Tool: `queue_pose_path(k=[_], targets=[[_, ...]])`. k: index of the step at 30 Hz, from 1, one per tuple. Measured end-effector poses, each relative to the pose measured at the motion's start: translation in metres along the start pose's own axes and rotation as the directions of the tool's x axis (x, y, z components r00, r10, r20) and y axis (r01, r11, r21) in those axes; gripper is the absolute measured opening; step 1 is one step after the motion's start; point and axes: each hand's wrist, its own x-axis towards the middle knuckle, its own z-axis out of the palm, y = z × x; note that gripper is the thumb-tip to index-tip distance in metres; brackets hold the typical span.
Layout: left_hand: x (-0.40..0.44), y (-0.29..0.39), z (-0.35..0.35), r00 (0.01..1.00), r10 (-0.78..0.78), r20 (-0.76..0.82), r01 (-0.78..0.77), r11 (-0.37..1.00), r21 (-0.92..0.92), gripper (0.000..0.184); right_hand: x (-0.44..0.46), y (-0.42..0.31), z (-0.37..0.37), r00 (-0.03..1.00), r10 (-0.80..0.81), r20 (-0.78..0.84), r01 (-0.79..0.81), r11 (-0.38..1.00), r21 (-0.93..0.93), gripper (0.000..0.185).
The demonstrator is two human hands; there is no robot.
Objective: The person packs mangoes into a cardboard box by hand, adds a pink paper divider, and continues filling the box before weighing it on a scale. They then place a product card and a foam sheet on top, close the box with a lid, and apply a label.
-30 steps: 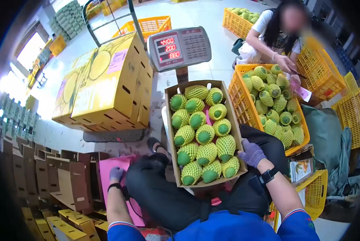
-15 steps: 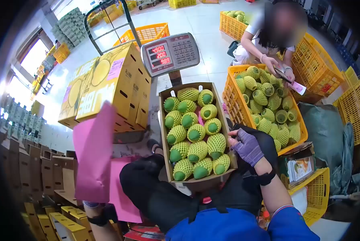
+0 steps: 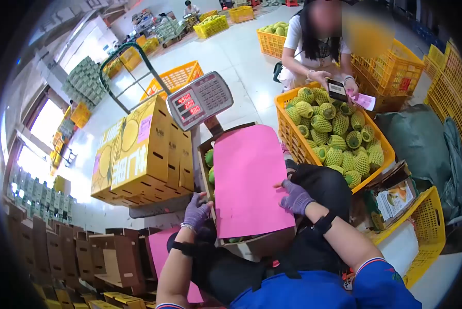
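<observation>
A pink paper sheet (image 3: 251, 180) lies over the open cardboard box (image 3: 206, 193) in front of me. Green fruit (image 3: 209, 157) in yellow foam nets peeks out along the box's left side; the sheet hides most of the rest. My left hand (image 3: 197, 211), in a purple fingerless glove, is beside the box's left wall, fingers apart, with nothing in it. At the sheet's right edge, my right hand (image 3: 295, 198) in a matching glove has its fingers spread and touching the paper. More pink sheets (image 3: 164, 247) lie by my left knee.
Behind the box stands a scale (image 3: 200, 100) with red digits. Printed yellow cartons (image 3: 143, 149) are stacked at left, near open brown boxes (image 3: 115, 260). A yellow crate (image 3: 293, 123) of netted fruit stands right; behind it a person holds a phone (image 3: 337, 89) and pink slip.
The pink sheet, raised in my left hand at the left before, now covers the fruit box. My left hand has let go of it. My right hand has shifted from the box rim to the sheet.
</observation>
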Motion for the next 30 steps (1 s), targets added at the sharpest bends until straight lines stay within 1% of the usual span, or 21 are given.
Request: queue_pose_path(k=[1, 2, 4, 5, 6, 8, 9, 10, 12, 13, 14, 16, 17, 18, 20, 24, 25, 27, 28, 29, 30], targets=[[0.007, -0.005, 0.005, 0.946, -0.316, 0.072, 0.319, 0.867, -0.383, 0.039, 0.009, 0.017, 0.009, 0.998, -0.060, -0.026, 0.061, 0.998, 0.031, 0.049], [0.016, -0.014, 0.013, 0.948, -0.310, 0.078, 0.316, 0.869, -0.381, 0.039, 0.011, 0.021, 0.009, 0.998, -0.058, -0.035, 0.060, 0.998, 0.033, 0.049], [0.028, -0.032, 0.024, 0.976, -0.041, -0.214, -0.009, 0.974, -0.226, 0.042, 0.015, 0.026, 0.013, 0.970, -0.223, -0.101, 0.205, 0.965, -0.161, 0.049], [0.032, -0.028, 0.027, 0.964, 0.011, -0.265, -0.026, 0.998, -0.052, 0.043, 0.005, 0.001, 0.005, 0.992, -0.107, -0.071, 0.092, 0.979, -0.181, 0.049], [0.038, -0.023, 0.030, 0.964, 0.011, -0.266, -0.025, 0.998, -0.049, 0.043, 0.007, 0.004, 0.005, 0.992, -0.108, -0.069, 0.094, 0.979, -0.179, 0.049], [0.046, 0.006, 0.034, 0.982, 0.075, -0.176, -0.058, 0.993, 0.101, 0.043, 0.006, -0.004, 0.001, 0.988, -0.126, -0.084, 0.108, 0.976, -0.191, 0.050], [0.046, 0.022, 0.035, 0.990, 0.052, -0.130, -0.026, 0.981, 0.193, 0.045, -0.003, -0.014, -0.003, 0.997, -0.016, -0.069, 0.008, 0.994, -0.113, 0.050], [0.052, 0.025, 0.037, 0.990, 0.049, -0.129, -0.024, 0.981, 0.191, 0.045, -0.016, -0.027, -0.006, 0.998, -0.013, -0.069, 0.005, 0.993, -0.115, 0.050], [0.061, 0.026, 0.042, 0.983, -0.075, -0.165, 0.110, 0.971, 0.214, 0.042, -0.032, -0.040, -0.010, 0.987, 0.119, -0.104, -0.136, 0.974, -0.180, 0.049], [0.061, 0.023, 0.041, 0.984, -0.075, -0.160, 0.109, 0.971, 0.213, 0.042, -0.034, -0.026, -0.008, 0.989, 0.089, -0.120, -0.111, 0.975, -0.193, 0.048], [0.060, 0.017, 0.037, 0.983, -0.065, -0.170, 0.083, 0.992, 0.099, 0.039, -0.032, -0.014, -0.004, 0.988, 0.094, -0.126, -0.117, 0.975, -0.190, 0.048], [0.055, 0.006, 0.031, 0.981, -0.055, -0.188, 0.031, 0.991, -0.130, 0.033, -0.031, 0.006, 0.001, 0.976, -0.101, -0.193, 0.049, 0.966, -0.255, 0.046], [0.043, 0.014, 0.026, 0.973, 0.000, -0.233, -0.043, 0.983, -0.179, 0.028, -0.033, -0.002, 0.001, 0.969, -0.105, -0.223, 0.029, 0.947, -0.321, 0.041], [0.040, 0.011, 0.026, 0.975, -0.003, -0.222, -0.037, 0.984, -0.175, 0.028, -0.030, -0.006, 0.003, 0.970, -0.094, -0.226, 0.019, 0.949, -0.314, 0.041], [0.033, -0.006, 0.025, 0.951, 0.097, -0.295, -0.108, 0.994, -0.022, 0.025, -0.026, -0.011, 0.009, 0.975, -0.061, -0.215, -0.030, 0.918, -0.396, 0.036], [0.052, -0.047, 0.028, 0.987, -0.011, -0.158, -0.009, 0.993, -0.121, 0.019, -0.026, -0.016, 0.009, 0.990, 0.001, -0.142, -0.072, 0.869, -0.490, 0.036], [0.055, -0.051, 0.028, 0.987, -0.130, -0.094, 0.107, 0.971, -0.213, 0.015, -0.026, -0.014, 0.013, 0.989, 0.012, -0.149, -0.084, 0.870, -0.486, 0.036], [0.050, -0.042, 0.028, 0.985, 0.100, -0.140, -0.103, 0.995, -0.014, 0.015, -0.027, -0.001, 0.014, 0.925, -0.284, -0.254, 0.146, 0.879, -0.454, 0.031], [0.040, -0.013, 0.024, 0.996, -0.053, -0.071, 0.045, 0.992, -0.116, 0.015, -0.043, -0.003, 0.000, 0.876, -0.346, -0.335, 0.174, 0.876, -0.450, 0.030], [0.044, -0.011, 0.019, 0.977, 0.180, -0.118, -0.127, 0.926, 0.355, 0.014, -0.057, -0.004, -0.014, 0.817, -0.404, -0.412, 0.202, 0.869, -0.451, 0.028], [0.053, -0.036, 0.013, 0.996, 0.070, -0.059, -0.066, 0.996, 0.059, 0.014, -0.078, -0.022, -0.035, 0.778, -0.407, -0.478, 0.196, 0.881, -0.431, 0.026]])
